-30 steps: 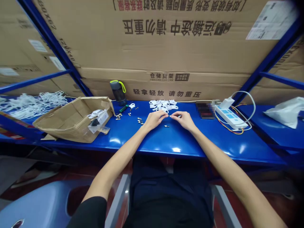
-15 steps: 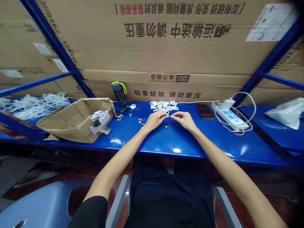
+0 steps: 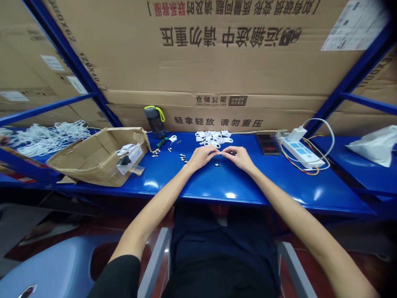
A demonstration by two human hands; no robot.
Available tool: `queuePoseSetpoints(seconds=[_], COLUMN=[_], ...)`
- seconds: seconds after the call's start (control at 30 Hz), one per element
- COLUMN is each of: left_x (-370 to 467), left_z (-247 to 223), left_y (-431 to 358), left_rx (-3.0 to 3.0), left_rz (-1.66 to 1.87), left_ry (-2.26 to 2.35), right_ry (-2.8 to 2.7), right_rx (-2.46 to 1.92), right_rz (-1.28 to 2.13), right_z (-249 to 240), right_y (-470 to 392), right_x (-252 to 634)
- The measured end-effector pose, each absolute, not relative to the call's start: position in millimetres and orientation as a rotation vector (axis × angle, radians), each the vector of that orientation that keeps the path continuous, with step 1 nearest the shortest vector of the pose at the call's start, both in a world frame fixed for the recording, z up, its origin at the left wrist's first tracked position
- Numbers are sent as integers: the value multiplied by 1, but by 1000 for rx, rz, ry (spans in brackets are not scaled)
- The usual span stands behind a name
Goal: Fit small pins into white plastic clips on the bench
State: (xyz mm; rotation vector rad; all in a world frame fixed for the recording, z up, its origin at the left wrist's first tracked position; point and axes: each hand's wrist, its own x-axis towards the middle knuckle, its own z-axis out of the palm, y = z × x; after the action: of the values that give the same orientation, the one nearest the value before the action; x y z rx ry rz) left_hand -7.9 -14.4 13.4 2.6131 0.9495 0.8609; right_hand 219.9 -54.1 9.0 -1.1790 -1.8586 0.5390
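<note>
My left hand and my right hand meet fingertip to fingertip over the blue table. Both are closed in a pinch around a small white piece, mostly covered by the fingers. Just below them lies a single small screw-like part with a white head. Several similar screw-like parts rest to the left of my left hand. Behind my fingers is a pile of flat white plastic pieces with ring-shaped openings.
An open cardboard box, a dark bottle and a green-handled screwdriver are at left. A power strip with cables stands at right, by a dark blurred object. White cords lie far left, where another person's hand shows.
My fingertips have come slightly closer together, and less of the small piece shows between them. Another person's hand has appeared at the left edge. The view has shifted a little.
</note>
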Motion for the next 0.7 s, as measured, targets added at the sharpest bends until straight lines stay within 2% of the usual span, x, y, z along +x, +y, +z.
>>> queuePoseSetpoints(seconds=[0.27,0.47,0.7], left_x=[-10,-19,-21], left_z=[8,12,9], left_y=[-8,-3,0], left_rx=[2699,2737,2778], left_rz=[712,510,547], left_ry=[937,874,998], right_ry=[-2081,-2185,-2279], right_rx=[-1317,-1247,-1184], right_rz=[300,298,282], right_z=[2,-3,-4], right_y=[-49,-47,-48], right_x=[223,223,219])
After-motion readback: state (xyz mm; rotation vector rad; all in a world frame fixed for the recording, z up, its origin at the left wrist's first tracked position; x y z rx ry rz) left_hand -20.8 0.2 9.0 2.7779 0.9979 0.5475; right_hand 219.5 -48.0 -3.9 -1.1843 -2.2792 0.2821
